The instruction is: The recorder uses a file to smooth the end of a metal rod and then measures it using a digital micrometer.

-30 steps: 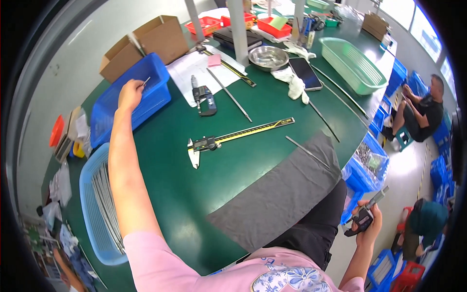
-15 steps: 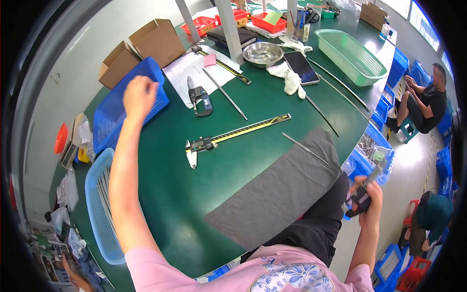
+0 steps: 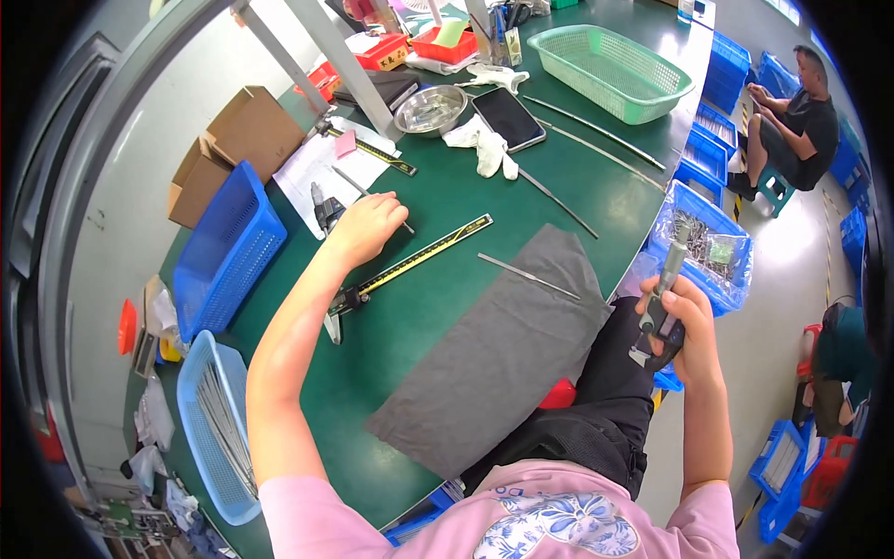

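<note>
The left arm stretched far forward, its hand [image 3: 368, 226] curled palm-down with fingers bent. The right hand [image 3: 678, 321] was raised off to the side, fingers closed in a grip.

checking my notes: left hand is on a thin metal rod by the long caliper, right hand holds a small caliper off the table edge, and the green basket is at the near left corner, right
Not quite. The green basket sits at the far right of the table, as the head view shows; the light blue basket is at near left. The left hand does rest on a thin metal rod by the long caliper, and the right hand holds a small caliper off the table edge.

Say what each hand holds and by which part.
The right hand grips a small digital caliper around its body. The left hand pinches one end of a thin metal rod over the table.
</note>
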Demonstrator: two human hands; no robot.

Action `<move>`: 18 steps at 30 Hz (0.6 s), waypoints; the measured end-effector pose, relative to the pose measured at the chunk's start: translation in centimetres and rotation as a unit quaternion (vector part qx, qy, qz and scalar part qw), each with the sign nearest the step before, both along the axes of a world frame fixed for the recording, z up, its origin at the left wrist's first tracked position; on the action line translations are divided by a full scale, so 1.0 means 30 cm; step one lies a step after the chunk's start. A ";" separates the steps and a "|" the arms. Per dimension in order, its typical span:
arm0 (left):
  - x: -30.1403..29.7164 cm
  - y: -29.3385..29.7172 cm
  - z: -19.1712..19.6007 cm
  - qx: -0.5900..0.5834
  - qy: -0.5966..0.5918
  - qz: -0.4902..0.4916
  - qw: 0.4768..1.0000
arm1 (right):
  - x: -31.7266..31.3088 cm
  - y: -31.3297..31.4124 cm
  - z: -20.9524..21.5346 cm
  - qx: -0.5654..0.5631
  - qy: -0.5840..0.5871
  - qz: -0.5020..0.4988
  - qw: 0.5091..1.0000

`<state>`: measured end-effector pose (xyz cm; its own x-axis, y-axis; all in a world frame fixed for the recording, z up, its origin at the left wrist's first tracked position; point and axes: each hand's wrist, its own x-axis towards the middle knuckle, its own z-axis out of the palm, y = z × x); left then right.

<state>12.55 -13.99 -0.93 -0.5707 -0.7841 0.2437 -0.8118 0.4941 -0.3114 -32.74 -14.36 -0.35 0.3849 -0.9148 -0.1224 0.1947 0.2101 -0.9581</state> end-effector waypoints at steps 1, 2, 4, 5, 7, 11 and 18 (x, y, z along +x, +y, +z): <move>0.004 0.004 0.005 -0.036 0.015 -0.007 0.999 | -0.008 0.003 -0.002 0.002 -0.006 -0.001 1.000; -0.027 0.004 0.048 0.030 0.044 0.069 0.996 | -0.020 0.008 -0.003 0.001 -0.009 -0.004 1.000; -0.071 0.017 0.110 -0.051 0.096 0.039 0.993 | -0.024 0.030 0.002 -0.005 -0.019 -0.004 1.000; -0.104 0.021 0.142 -0.134 0.154 0.014 0.979 | -0.020 0.037 0.004 -0.003 -0.022 -0.011 1.000; -0.196 0.028 0.202 -0.189 0.181 -0.021 0.965 | -0.010 0.057 0.007 -0.001 -0.073 0.017 0.997; -0.481 0.127 0.276 -0.199 0.118 -0.211 0.950 | 0.029 0.089 0.022 0.038 -0.175 0.060 0.982; -0.729 0.340 0.178 -0.080 0.264 -0.271 0.922 | 0.075 0.145 0.063 0.157 -0.279 0.167 0.933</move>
